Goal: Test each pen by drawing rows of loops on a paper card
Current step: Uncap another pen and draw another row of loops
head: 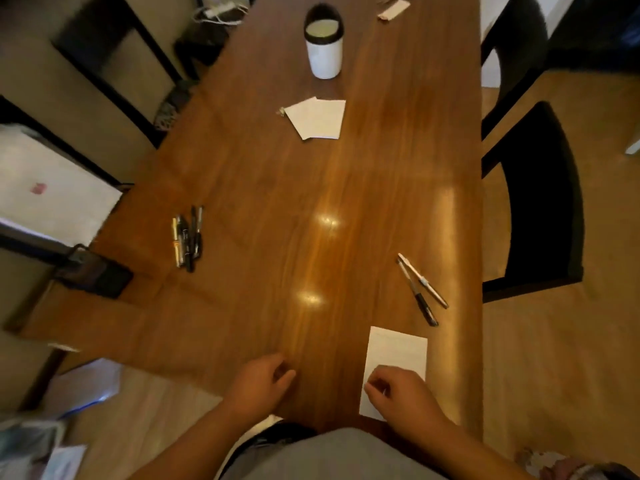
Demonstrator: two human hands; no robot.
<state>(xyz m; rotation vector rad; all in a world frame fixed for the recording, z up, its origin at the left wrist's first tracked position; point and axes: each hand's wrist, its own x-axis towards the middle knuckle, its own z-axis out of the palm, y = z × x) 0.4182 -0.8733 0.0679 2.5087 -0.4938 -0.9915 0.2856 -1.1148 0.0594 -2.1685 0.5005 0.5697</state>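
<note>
Barely started, I guess: the card (398, 351) at lower right looks blank, my right hand (403, 394) sits curled on its near edge (can't tell if it's pinching), left hand (261, 379) is loosely curled on nothing, and the pen bunch (188, 242) mid-left and two pens (420, 289) at right lie untouched.

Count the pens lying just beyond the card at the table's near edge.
2: a white pen and a dark pen, lying side by side, beyond and slightly right of the card. The blurred bundle of pens far to the left is separate.
</note>
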